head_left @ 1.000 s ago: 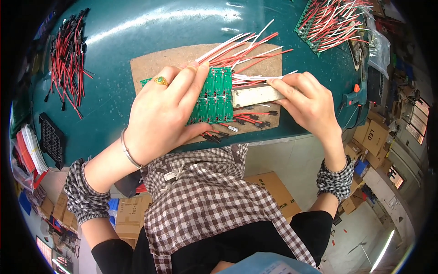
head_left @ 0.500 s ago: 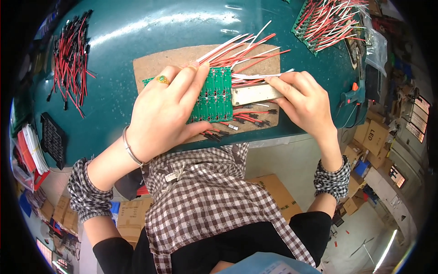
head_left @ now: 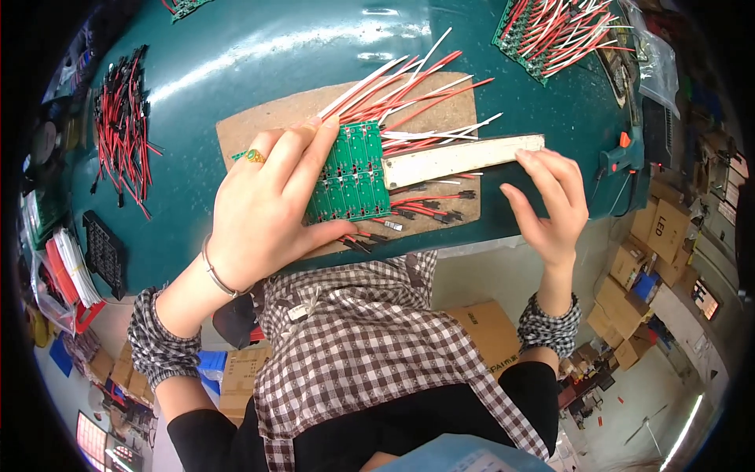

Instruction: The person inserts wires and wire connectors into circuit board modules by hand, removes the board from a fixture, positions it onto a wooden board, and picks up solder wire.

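My left hand [head_left: 263, 185] lies across a green circuit board panel [head_left: 354, 169], fingers together toward its far edge and thumb near its front edge. Part of the panel is hidden beneath this hand. Red and white wires [head_left: 409, 86] fan out beyond the panel, and red wires with black connector ends [head_left: 429, 208] show at its near right. A flat pale bar [head_left: 464, 161] lies over the wires, its left end against the panel's right edge. At the bar's right end is my right hand [head_left: 554, 200], thumb and fingers apart; the index fingertip is at or just touching the bar.
A brown board [head_left: 259, 118] lies under the work on the green tabletop [head_left: 189, 141]. At left are a bundle of red and black wires [head_left: 122, 122] and a black tray [head_left: 104, 252]. Another wired panel [head_left: 543, 35] sits far right, above a glue gun [head_left: 621, 157].
My right hand has let go of the bar, spread its fingers and shifted right and slightly down. More of the bar shows. My left hand stays on the panel.
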A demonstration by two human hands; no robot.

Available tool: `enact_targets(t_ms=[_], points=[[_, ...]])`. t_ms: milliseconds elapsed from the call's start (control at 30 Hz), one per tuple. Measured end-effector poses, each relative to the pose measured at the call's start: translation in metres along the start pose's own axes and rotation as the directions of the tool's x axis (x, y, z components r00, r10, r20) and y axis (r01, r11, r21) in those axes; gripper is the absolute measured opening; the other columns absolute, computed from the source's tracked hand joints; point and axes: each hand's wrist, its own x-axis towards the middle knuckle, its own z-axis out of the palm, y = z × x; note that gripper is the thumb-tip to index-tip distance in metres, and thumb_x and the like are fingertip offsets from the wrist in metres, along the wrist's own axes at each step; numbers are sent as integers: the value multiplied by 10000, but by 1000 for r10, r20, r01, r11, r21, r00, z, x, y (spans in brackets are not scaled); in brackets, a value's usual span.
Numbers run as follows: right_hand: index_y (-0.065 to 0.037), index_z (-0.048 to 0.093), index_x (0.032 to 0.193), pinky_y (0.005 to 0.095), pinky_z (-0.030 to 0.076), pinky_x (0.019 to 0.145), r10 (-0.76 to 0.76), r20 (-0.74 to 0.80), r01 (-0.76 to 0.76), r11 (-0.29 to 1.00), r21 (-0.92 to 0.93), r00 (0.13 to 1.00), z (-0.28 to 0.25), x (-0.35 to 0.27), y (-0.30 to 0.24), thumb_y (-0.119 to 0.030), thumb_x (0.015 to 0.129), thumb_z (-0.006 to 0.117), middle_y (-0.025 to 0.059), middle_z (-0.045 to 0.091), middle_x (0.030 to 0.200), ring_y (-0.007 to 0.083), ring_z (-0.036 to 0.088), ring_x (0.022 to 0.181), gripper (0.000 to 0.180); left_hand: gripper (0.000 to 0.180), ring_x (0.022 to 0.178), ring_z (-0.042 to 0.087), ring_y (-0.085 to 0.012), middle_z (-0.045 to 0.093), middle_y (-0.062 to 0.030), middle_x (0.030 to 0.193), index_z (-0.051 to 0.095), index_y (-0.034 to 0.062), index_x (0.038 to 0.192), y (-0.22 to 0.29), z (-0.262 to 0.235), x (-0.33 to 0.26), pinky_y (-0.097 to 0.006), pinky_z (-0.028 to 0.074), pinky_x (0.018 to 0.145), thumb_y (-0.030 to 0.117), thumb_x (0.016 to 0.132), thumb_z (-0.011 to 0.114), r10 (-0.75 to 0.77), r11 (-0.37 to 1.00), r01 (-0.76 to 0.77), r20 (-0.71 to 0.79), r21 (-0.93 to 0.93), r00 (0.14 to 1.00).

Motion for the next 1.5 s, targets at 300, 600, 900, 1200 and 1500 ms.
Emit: enact_targets(t_ms=[300, 600, 900, 1200, 1500], points=[[-5, 675, 1101, 333, 505, 754, 99, -133, -94, 995, 44, 986, 6, -31, -3, 25, 676, 785, 92, 678, 1004, 252, 622, 885, 439, 987, 978, 554, -299, 553, -113, 1164, 478, -2, 1372, -6, 2, -2, -378, 495, 818, 428, 552, 820, 43, 999, -42, -63, 7, 997], [1, 656, 1125, 333, 514, 763, 83, -122, -78, 996, 45, 989, 7, -29, -13, 50, 686, 776, 115, 683, 1037, 250, 634, 895, 458, 992, 993, 555, -291, 547, -109, 1204, 452, 1, 1392, -11, 10, -3, -376, 489, 838, 473, 592, 800, 71, 997, -72, -96, -11, 993], [11, 646, 1153, 328, 527, 787, 64, -107, -58, 996, 65, 992, 12, -21, -25, 67, 725, 747, 135, 672, 1046, 251, 647, 911, 443, 1002, 1098, 556, -323, 529, -139, 1283, 410, 1, 1416, -14, 16, -10, -392, 471, 897, 470, 621, 799, 76, 996, -81, -167, -23, 983], [80, 634, 1118, 330, 523, 733, 42, -182, -19, 992, 126, 982, 0, -38, -63, 81, 736, 711, 164, 652, 938, 247, 621, 814, 389, 441, 1012, 670, -318, 685, -157, 1058, 622, 5, 1161, 32, 21, -161, -412, 537, 897, 153, 771, 765, -61, 945, -160, -632, -286, 773], [27, 655, 1070, 294, 529, 621, -354, 21, 328, 887, 326, 935, 57, 18, -106, 69, 679, 770, 135, 675, 904, 214, 660, 725, 410, 713, 1369, 369, -292, 373, -188, 1467, 317, -33, 1435, -58, 129, -241, -407, 279, 1148, 115, 870, 726, -820, 503, 307, -558, -808, -127]])
